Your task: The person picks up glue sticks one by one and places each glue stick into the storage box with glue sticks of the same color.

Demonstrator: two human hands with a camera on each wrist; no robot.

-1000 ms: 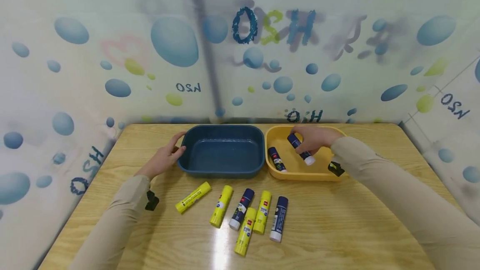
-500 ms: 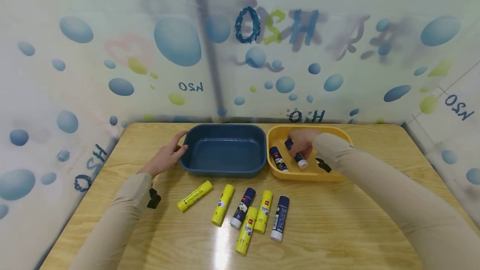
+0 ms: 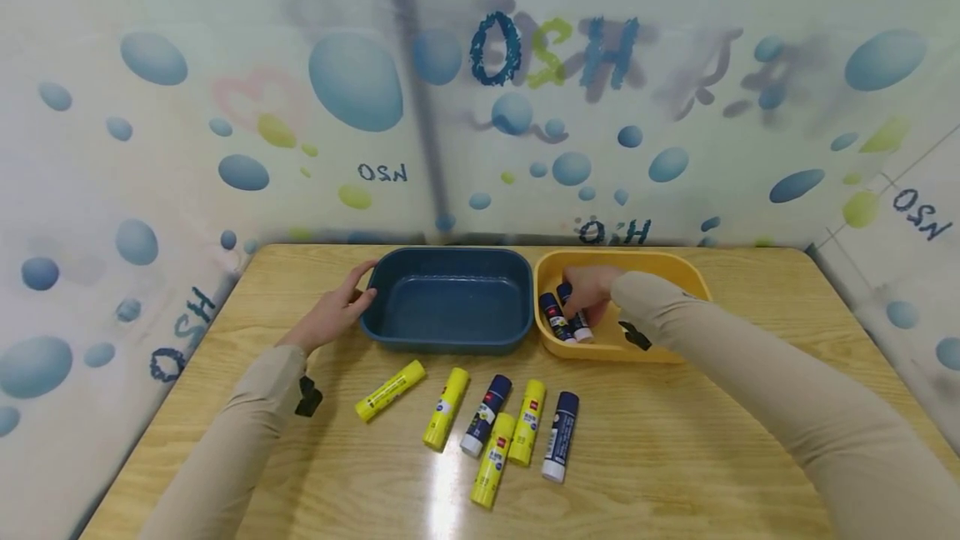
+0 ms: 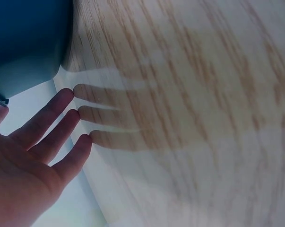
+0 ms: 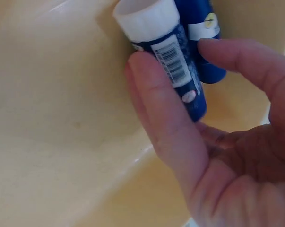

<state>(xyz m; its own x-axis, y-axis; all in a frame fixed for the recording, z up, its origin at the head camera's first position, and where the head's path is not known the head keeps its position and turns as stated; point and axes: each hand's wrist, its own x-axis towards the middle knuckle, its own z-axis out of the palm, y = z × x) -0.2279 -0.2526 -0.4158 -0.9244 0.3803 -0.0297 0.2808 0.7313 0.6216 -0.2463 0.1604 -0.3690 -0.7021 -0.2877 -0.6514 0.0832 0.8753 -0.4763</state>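
Note:
In the yellow tray (image 3: 652, 340), my right hand (image 3: 592, 290) holds a navy glue stick (image 5: 173, 66) with a white end between thumb and fingers. Right alongside it lies a second navy glue stick (image 3: 553, 317), close to the tray's left wall. My left hand (image 3: 330, 315) rests at the left end of the blue tray (image 3: 446, 348), its digits at the rim. From the left wrist view, the other fingers (image 4: 57, 118) are spread and fairly straight, their tips at the wooden table (image 4: 180, 94).
In front of the trays lie several yellow glue sticks, one yellow stick (image 3: 390, 390) angled at the left. Among them are a navy glue stick (image 3: 486, 415) and another navy stick (image 3: 561, 437) farther right. A patterned wall covering (image 3: 450, 148) stands behind the table.
My right hand has lowered the navy glue stick into the yellow tray and shifted it left, up beside the other navy one. The left hand keeps its place at the blue tray.

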